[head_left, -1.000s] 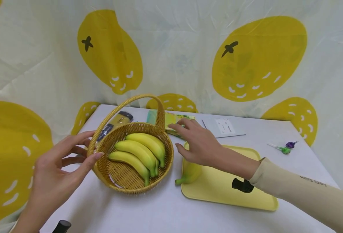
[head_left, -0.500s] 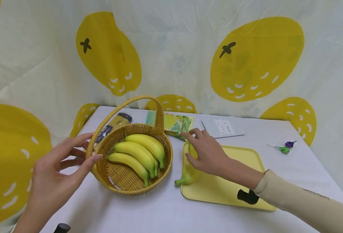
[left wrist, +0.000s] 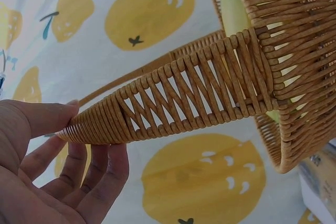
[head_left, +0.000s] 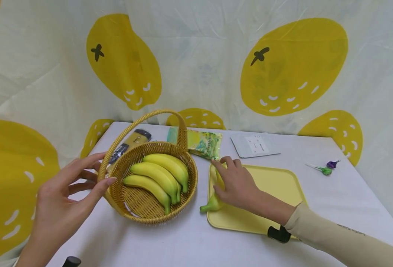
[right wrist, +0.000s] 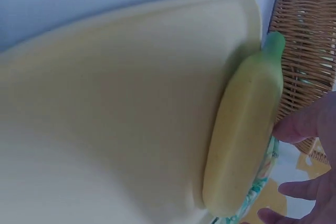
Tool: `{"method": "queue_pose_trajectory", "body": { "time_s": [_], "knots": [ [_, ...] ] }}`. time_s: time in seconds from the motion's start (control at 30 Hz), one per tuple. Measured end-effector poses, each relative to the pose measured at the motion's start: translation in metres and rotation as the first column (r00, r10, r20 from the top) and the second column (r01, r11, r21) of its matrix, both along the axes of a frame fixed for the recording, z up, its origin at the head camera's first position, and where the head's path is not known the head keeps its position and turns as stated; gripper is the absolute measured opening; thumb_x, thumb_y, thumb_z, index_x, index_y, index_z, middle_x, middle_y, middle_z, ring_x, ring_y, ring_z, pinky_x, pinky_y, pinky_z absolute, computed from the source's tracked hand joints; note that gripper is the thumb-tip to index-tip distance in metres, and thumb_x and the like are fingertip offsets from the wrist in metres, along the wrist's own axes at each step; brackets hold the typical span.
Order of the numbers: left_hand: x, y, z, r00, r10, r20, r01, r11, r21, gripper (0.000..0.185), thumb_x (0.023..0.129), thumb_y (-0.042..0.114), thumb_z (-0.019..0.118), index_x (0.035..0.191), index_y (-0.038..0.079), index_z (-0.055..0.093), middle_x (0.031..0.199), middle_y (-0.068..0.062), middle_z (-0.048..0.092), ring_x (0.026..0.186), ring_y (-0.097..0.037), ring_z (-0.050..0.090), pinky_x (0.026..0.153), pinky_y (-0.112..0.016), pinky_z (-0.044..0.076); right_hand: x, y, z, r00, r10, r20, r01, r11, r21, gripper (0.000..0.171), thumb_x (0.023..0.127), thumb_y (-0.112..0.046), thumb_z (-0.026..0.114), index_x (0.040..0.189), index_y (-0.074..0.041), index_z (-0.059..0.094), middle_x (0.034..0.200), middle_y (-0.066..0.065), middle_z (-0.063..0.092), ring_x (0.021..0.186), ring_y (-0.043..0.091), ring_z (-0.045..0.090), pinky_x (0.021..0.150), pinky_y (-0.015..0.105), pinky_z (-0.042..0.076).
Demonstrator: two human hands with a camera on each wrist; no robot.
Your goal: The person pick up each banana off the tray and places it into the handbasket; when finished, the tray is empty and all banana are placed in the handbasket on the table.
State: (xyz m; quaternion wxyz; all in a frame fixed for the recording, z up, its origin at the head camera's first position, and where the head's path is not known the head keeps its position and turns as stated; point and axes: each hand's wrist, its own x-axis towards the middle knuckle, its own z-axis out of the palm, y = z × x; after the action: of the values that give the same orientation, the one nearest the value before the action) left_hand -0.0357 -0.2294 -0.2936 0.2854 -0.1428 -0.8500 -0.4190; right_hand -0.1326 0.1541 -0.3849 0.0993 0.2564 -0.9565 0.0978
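Bench (head_left: 169,241), white-covered; yellow tray (head_left: 276,185) toward its right edge; wicker basket (head_left: 143,202) (three bananas (head_left: 159,174) inside) toward the left edge, just beside the tray; left hand (head_left: 62,200), grip closed around the basket's rim at the handle base; right hand (head_left: 238,183), fingers curled over a single banana (right wrist: 244,129) lying along the tray's left rim, beside the basket.

At the back of the white worktop (head_left: 169,241) lie a green-and-yellow printed packet (head_left: 204,142), a white pouch (head_left: 254,145) with a label, and a dark-and-gold packet (head_left: 128,145) behind the wicker. Two wrapped lollipops (head_left: 325,168), purple and green, rest near the right edge. A lemon-patterned cloth (head_left: 293,66) hangs behind.
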Motion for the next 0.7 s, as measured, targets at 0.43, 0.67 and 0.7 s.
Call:
{"method": "queue_pose_trajectory", "body": {
  "time_s": [0.43,0.67,0.7],
  "knots": [
    [0.0,0.0,-0.001,1.0,-0.015,-0.012,0.015,1.0,0.007,0.076,0.071,-0.02,0.089,0.137,0.012,0.073,0.104,-0.002,0.071,0.085,-0.007,0.066,0.078,-0.011,0.058,0.005,-0.002,-0.007,0.992,-0.1,0.083,0.098,0.995,0.03,0.074,0.087,-0.03,0.077,0.152,-0.006,0.052,0.137,0.027,0.05,0.113,0.051,0.056,0.074,0.056,0.059],
    [-0.001,-0.002,-0.001,1.0,-0.014,-0.016,0.014,1.0,-0.002,0.077,0.07,-0.02,0.09,0.137,0.013,0.072,0.104,-0.003,0.071,0.086,-0.006,0.066,0.078,-0.011,0.057,0.006,0.01,-0.011,0.985,-0.129,0.117,0.121,0.99,0.073,0.074,0.086,-0.021,0.076,0.153,-0.005,0.05,0.136,0.027,0.051,0.11,0.047,0.056,0.069,0.052,0.058],
    [-0.001,-0.002,-0.002,1.0,-0.017,-0.018,0.017,1.0,-0.002,0.077,0.07,-0.021,0.089,0.137,0.012,0.072,0.104,-0.003,0.071,0.085,-0.006,0.066,0.078,-0.011,0.058,0.006,0.012,-0.012,0.985,-0.131,0.116,0.122,0.99,0.077,0.074,0.086,-0.021,0.075,0.153,-0.005,0.05,0.135,0.026,0.052,0.109,0.046,0.056,0.068,0.05,0.057]
  ]
}}
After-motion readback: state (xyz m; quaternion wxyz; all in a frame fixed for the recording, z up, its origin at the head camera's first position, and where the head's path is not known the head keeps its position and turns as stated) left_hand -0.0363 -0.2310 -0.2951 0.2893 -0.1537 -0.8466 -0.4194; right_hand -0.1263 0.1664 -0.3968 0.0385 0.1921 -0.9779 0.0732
